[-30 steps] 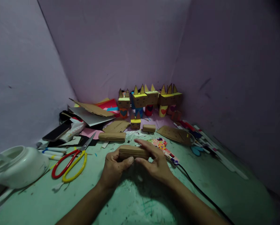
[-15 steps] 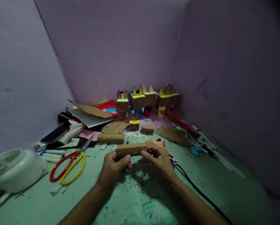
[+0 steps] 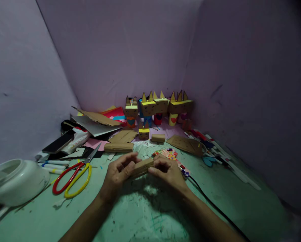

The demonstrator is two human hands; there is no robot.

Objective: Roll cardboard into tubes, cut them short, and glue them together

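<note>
Between my two hands, above the green table point(image 3: 130, 215), is a folded cardboard strip point(image 3: 142, 167), its right end tilted up. My left hand point(image 3: 117, 174) grips its left end, thumb on the near side. My right hand point(image 3: 166, 171) pinches the other end between thumb and fingers. Just beyond my left hand lies a rolled cardboard piece point(image 3: 118, 147), and farther back a shorter cardboard block point(image 3: 158, 138). A patterned glue gun point(image 3: 169, 154), its body partly hidden by my right hand, lies behind that hand.
Scissors point(image 3: 73, 178) with red and yellow handles lie open at left, near a white pot point(image 3: 19, 183). Cardboard cat figures point(image 3: 148, 108) stand at the back. Markers point(image 3: 223, 154) lie at right. A black cable point(image 3: 216, 208) runs toward the front right.
The cardboard strip has gone from nearly level to slanted, its left end lower and nearer. My left fingers have shifted over it.
</note>
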